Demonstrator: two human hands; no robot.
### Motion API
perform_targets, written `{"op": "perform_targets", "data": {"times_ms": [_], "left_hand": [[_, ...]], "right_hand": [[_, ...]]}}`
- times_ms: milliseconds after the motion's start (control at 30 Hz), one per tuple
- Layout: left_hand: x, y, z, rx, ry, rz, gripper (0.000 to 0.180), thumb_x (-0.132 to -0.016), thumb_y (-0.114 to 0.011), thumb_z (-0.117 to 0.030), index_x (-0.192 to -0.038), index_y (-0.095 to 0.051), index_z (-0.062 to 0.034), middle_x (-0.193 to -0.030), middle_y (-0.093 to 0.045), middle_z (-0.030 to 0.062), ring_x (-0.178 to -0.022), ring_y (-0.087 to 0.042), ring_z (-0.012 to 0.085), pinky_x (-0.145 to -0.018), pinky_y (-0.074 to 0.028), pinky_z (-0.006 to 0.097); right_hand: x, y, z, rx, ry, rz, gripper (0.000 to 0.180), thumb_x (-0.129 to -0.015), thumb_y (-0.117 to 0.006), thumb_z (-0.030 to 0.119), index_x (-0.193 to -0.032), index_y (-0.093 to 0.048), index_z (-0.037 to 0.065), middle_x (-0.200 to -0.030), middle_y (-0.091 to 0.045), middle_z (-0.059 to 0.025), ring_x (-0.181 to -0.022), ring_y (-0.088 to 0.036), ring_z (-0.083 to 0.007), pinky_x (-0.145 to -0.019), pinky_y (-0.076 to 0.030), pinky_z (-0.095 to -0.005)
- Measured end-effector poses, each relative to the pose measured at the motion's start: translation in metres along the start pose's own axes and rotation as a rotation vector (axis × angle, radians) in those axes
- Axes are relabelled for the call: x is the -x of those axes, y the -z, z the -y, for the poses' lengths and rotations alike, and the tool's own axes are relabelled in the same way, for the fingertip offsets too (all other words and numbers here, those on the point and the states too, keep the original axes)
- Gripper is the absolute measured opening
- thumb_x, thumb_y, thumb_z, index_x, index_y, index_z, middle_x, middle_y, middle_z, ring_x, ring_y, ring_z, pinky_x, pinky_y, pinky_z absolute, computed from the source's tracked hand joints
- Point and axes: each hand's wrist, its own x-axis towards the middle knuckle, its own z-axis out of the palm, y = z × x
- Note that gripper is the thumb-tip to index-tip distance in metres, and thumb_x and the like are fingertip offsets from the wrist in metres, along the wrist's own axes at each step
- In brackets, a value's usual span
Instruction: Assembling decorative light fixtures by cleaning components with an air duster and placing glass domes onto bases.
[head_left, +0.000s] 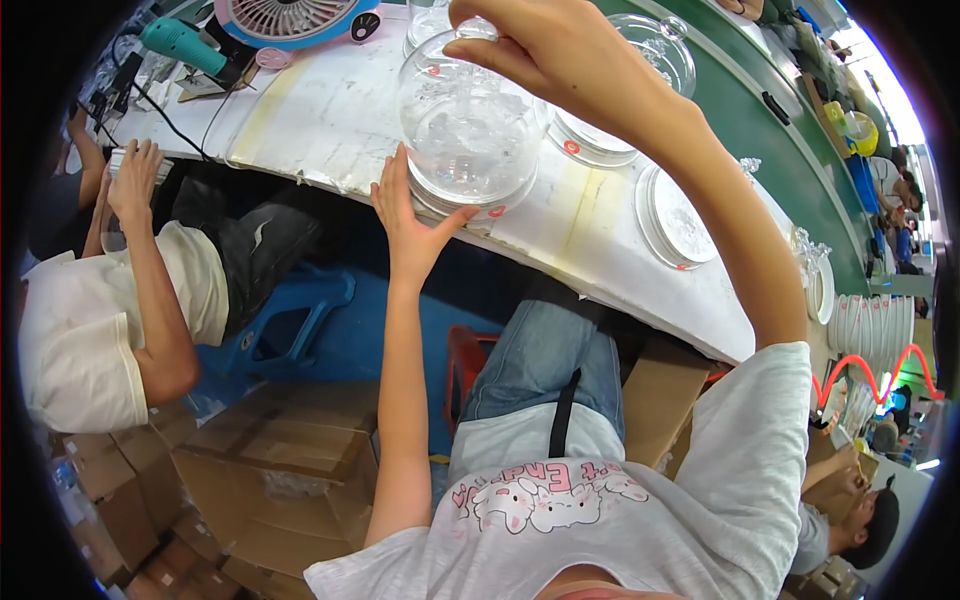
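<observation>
A clear dome cover (pixel 468 130) stands at the table's near edge over a round white base with a small red mark on its rim. Close to its top, my right hand (pixel 530 45) reaches over from the right, its thumb and fingers closed around the clear knob; part of the knob is hidden behind them. Low on the near side, my left hand (pixel 415 220) rests against the base's rim, thumb and fingers spread wide. What lies inside the dome is hard to make out through the reflections.
More clear domes (pixel 650 50) and round white bases (pixel 683 215) line the white table (pixel 290 125) to the right. A pink-and-blue fan (pixel 290 20) and a teal heat gun (pixel 185 45) sit far left. Beyond runs a green belt (pixel 740 80). A co-worker (pixel 130 300) sits left, near cardboard boxes (pixel 280 460).
</observation>
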Motion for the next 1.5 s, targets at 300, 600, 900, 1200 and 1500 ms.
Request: {"op": "perform_targets", "data": {"times_ms": [300,600,900,1200,1500], "left_hand": [[0.0,0.001,0.004,-0.003,0.009,0.049,0.1,-0.059,-0.077,-0.048,-0.134,-0.029,-0.0027,-0.133,-0.036,0.0195,-0.129,-0.026,0.0317,-0.107,-0.005,0.049],[-0.005,0.009,-0.009,0.079,0.067,0.134,0.095,-0.062,-0.078,-0.042,-0.131,-0.03,0.0014,-0.125,-0.04,0.0203,-0.117,-0.032,0.0347,-0.103,-0.017,0.046],[-0.007,0.013,-0.01,0.229,0.132,0.188,0.096,-0.071,-0.076,-0.027,-0.14,-0.015,-0.0027,-0.142,-0.022,0.0154,-0.13,-0.023,0.0264,-0.106,-0.018,0.034],[-0.013,0.014,-0.02,0.395,0.223,0.203,0.082,-0.074,-0.074,-0.022,-0.138,-0.027,-0.0027,-0.142,-0.027,0.011,-0.129,-0.027,0.0218,-0.105,-0.02,0.033],[-0.016,0.016,-0.008,0.329,0.253,0.236,0.081,-0.077,-0.071,-0.02,-0.139,-0.022,-0.0029,-0.137,-0.034,0.012,-0.12,-0.037,0.0197,-0.1,-0.027,0.03]], "right_hand": [[0.005,-0.013,-0.002,-0.005,0.048,-0.133,0.023,-0.083,-0.053,0.018,-0.098,-0.046,0.001,-0.076,-0.059,-0.0223,-0.073,-0.057,-0.0402,-0.062,-0.044,-0.0459],[0.009,-0.039,-0.007,0.286,0.03,-0.293,0.022,-0.085,-0.056,0.028,-0.099,-0.049,0.012,-0.067,-0.061,-0.0071,-0.061,-0.062,-0.0283,-0.05,-0.048,-0.0355],[0.015,-0.038,0.003,0.114,-0.034,-0.361,0.016,-0.076,-0.053,0.015,-0.087,-0.055,0.003,-0.067,-0.062,-0.0142,-0.064,-0.063,-0.0312,-0.053,-0.049,-0.0396],[0.0,-0.034,0.008,-0.051,-0.052,-0.296,0.019,-0.073,-0.055,0.014,-0.085,-0.062,0.0,-0.078,-0.065,-0.0174,-0.07,-0.064,-0.033,-0.061,-0.05,-0.0411],[0.002,-0.037,-0.005,-0.069,0.061,-0.34,0.019,-0.072,-0.056,0.01,-0.085,-0.063,-0.001,-0.08,-0.065,-0.019,-0.075,-0.065,-0.0326,-0.059,-0.052,-0.0419]]}}
